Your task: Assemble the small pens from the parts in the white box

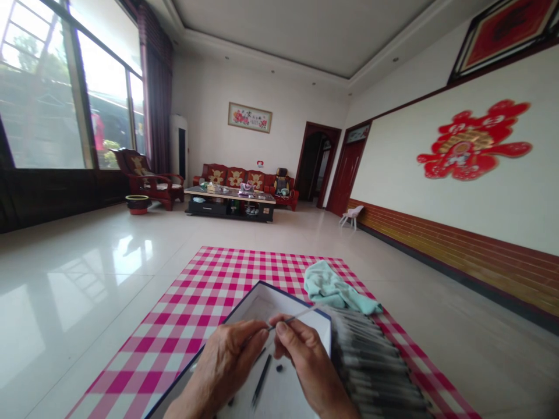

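Observation:
My left hand (225, 358) and my right hand (308, 358) meet above a shallow white tray (261, 295) with a dark blue rim. Both are closed in a pinch on a thin, pale pen-like tube (300, 315). Its dark end lies at my left fingertips, and the pale length points up and right past my right hand. Below, on the tray floor, lie a dark pen-like stick (262, 378) and a small black piece (279, 368). A blurred pile of slim, clear-and-black pen-like sticks (371, 361) is right of the tray. My wrists hide part of the tray.
A pink-and-white checked cloth (174, 314) lies under everything. A crumpled mint-green towel (334, 285) rests beyond the pile. Farther off stand a low coffee table (229, 206), a wooden sofa (209, 174), a wooden armchair (144, 180) and a small chair (351, 216).

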`<action>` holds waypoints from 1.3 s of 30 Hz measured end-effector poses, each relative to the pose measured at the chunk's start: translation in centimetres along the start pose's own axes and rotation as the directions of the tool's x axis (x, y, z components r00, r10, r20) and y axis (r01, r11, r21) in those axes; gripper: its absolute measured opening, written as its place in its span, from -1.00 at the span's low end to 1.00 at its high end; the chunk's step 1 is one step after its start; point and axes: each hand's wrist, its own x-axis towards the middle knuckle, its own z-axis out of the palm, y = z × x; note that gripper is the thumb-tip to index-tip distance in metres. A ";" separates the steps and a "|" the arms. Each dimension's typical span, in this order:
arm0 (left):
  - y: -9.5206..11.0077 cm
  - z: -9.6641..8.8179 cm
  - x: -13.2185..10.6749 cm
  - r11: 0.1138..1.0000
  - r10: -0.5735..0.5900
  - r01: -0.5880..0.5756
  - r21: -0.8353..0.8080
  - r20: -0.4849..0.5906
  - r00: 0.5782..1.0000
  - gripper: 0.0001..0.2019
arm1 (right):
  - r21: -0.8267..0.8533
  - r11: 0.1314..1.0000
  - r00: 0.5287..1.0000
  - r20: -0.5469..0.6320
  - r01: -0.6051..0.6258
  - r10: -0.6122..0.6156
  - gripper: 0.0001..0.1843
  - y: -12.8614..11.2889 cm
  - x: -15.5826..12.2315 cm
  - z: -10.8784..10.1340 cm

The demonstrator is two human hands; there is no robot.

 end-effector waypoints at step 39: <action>-0.7 0.7 0.0 0.999 -0.052 0.050 -0.021 -0.092 0.994 -0.79 | -0.873 0.478 0.991 0.133 0.103 0.031 -0.60 5.9 -1.6 -2.8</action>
